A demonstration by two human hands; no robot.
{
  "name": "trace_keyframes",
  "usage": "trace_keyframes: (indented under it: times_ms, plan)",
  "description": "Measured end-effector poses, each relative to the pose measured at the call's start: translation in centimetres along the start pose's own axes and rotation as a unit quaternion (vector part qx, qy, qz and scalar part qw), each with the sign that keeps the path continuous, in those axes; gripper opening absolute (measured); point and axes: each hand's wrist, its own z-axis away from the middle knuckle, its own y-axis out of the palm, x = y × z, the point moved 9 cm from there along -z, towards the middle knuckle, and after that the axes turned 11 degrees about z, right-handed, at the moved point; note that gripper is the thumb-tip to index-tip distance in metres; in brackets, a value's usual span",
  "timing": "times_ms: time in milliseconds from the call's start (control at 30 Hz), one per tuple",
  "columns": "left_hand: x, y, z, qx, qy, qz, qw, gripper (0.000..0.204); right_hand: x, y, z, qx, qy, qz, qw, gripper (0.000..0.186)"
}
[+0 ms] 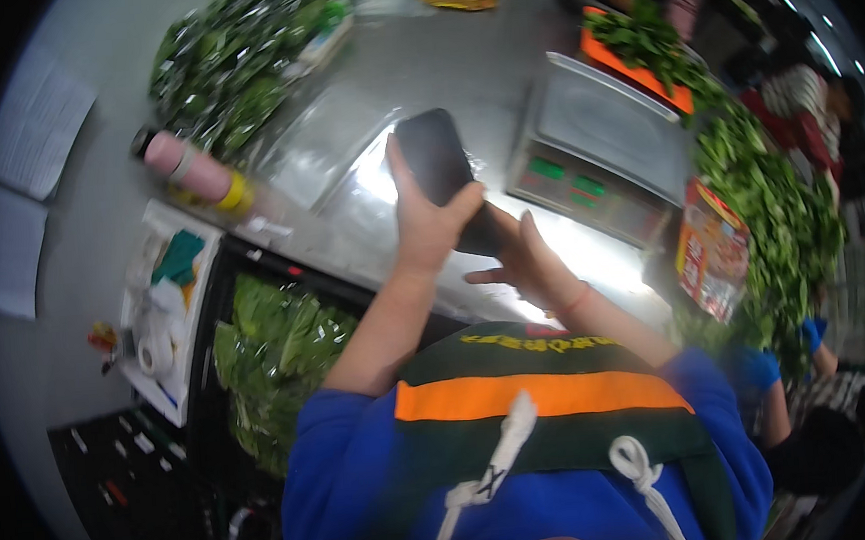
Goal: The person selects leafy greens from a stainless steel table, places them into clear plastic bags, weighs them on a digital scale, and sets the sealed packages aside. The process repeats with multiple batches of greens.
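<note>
A dark smartphone (437,159) is held over the metal table, tilted, its black screen facing up. My left hand (424,220) is closed around its left side, with the thumb lying across the screen. At the phone's lower end is my right hand (532,261). Its thumb stands apart and another finger stretches left; the rest of its fingers are partly hidden by the phone, so whether they bear its weight is unclear. To the right of the phone stands a weighing scale (603,123) with a steel pan and green lit digits.
Bagged leafy greens (238,63) lie far left, near a pink bottle (190,167). A black crate (213,356) holds more greens beside a white tray (206,251). Loose greens (780,216), a red printed bag (714,250) and an orange board (639,65) lie right. Other people work there, one blue-gloved.
</note>
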Motion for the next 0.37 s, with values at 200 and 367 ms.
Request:
trace_keyframes:
  times_ms: [200,367]
  plan:
    - [3.2,11.9,5.2,0.185,-0.162,0.127,0.961,0.103,2.6,-6.9,7.1,-0.071,-0.003,-0.148,0.986,0.062]
    - [4.1,17.3,9.9,0.332,-0.231,0.079,0.911,0.098,3.1,-9.9,10.5,-0.112,-0.063,-0.243,0.962,0.067]
